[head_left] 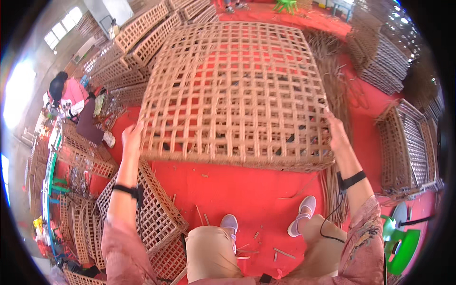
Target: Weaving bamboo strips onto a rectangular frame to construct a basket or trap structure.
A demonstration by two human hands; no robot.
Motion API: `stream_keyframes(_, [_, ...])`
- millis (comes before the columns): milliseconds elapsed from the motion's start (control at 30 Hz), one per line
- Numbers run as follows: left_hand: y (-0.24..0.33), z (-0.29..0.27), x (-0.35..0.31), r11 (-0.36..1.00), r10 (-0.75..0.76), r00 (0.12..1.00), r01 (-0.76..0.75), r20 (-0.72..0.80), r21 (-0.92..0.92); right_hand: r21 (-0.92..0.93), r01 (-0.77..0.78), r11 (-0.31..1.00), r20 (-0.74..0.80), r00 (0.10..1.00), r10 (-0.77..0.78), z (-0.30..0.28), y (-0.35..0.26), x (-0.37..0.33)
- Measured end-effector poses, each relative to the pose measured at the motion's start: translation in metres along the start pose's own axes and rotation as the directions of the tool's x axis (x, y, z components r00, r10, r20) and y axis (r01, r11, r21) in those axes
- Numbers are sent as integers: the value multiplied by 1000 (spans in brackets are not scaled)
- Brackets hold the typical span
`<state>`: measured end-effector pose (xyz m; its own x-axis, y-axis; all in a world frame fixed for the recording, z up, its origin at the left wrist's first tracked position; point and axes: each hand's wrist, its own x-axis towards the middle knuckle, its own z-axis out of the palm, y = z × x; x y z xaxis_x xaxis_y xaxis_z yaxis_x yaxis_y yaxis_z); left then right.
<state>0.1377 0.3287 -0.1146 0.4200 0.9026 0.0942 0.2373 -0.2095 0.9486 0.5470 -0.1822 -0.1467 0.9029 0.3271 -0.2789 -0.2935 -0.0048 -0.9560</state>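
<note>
A large rectangular woven basket point(242, 159) of brown open lattice is held up in front of me, its gridded face turned upward. My left hand point(132, 137) grips its left side near the front corner, fingers closed round the edge. On the opposite side my right hand point(336, 130) holds the right edge, its fingers partly hidden by the weave. Red floor shows through the square gaps. Both my arms are stretched forward, with a dark band on each wrist.
Stacked lattice baskets point(159, 209) stand by my left leg, more piles rise at the far left and far right. A basket point(403, 147) lies right. Loose strips point(337, 190) run along the right. A green stool point(403, 247) is near right. A person point(71, 97) sits at left.
</note>
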Motion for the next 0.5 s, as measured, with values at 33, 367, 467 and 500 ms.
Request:
stream_keyframes(33, [14, -22, -21, 997, 6, 998, 0, -64, 84, 25, 6, 1000, 49, 999, -7, -1, -5, -30])
stream_keyframes(367, [129, -241, -245, 962, 2, 1000, 2, -14, 273, 122, -151, 981, 45, 988, 146, -48, -22, -363])
stream_keyframes(467, [142, -275, -307, 940, -75, 996, 55, 47, 335, 122, -250, 961, -81, 962, 260, -69, -20, -446])
stream_keyframes(500, [145, -283, -315, 915, -107, 991, 67, 81, 398, 102, -301, 948, -55, 950, 308, -71, -18, -455])
